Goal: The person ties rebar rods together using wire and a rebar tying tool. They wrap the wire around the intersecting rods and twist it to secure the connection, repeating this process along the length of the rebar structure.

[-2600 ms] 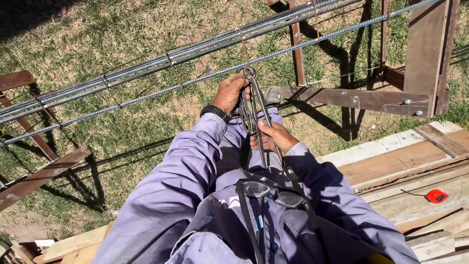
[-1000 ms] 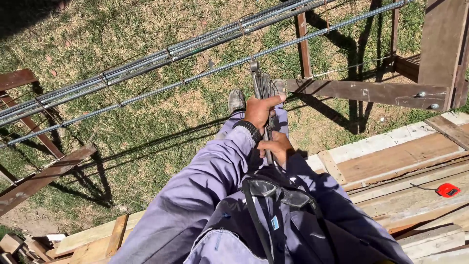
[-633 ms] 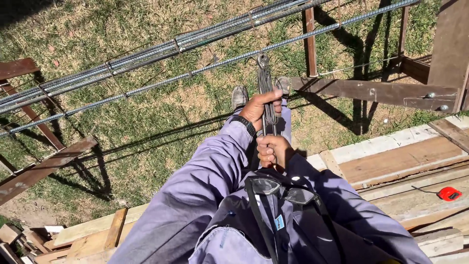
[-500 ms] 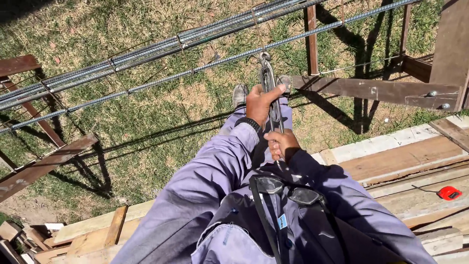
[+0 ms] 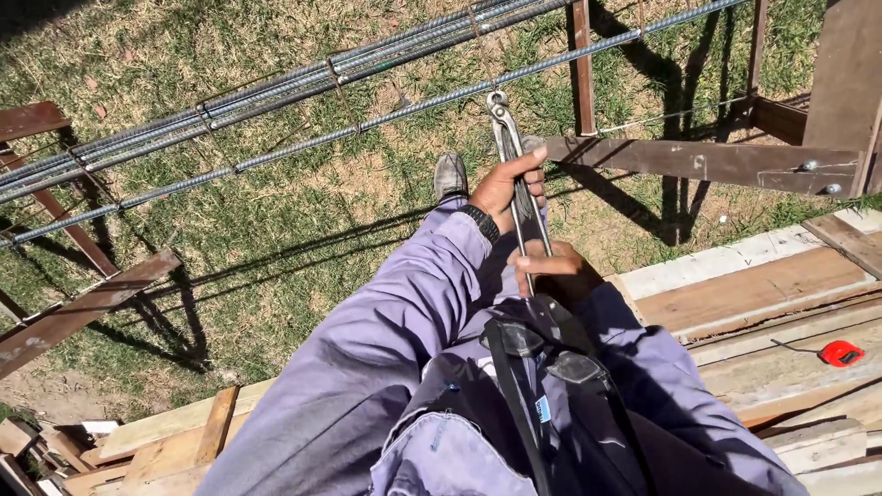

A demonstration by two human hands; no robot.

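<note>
Nearest to the camera, the person's chest and lap fill the bottom of the picture, and a dark harness (image 5: 542, 386) with straps hides much of the body. The purple sleeves run out of the lower edge, so the shoulders and elbows are cut off.

The right hand (image 5: 549, 268) lies just above the harness, in half shadow. Its fingers are curled around the lower ends of the long handles of the pincers (image 5: 514, 170); the grip is closed, but the palm side is hidden, so it is hard to see how tightly. The right forearm is mostly in dark shadow.

A little further, the left hand (image 5: 507, 188) reaches forward with the arm almost straight. It wears a dark wristband and is wrapped around the middle of the pincers' handles, thumb toward the camera. A thin bundle of wire seems to run along the handles, but I cannot tell it apart clearly.

The pincers point away from the person, and their head touches the single ribbed steel bar (image 5: 386, 115) that crosses the picture diagonally. If the head bites on a tie wire, it is too small to see.

Beyond, one shoe (image 5: 449, 174) shows; the other is hidden by the hands. On the right lie wooden planks (image 5: 735, 285) with a red tape measure (image 5: 841, 354). Furthest, a bundle of bars (image 5: 276, 87) hangs above the grass (image 5: 230, 220).
</note>
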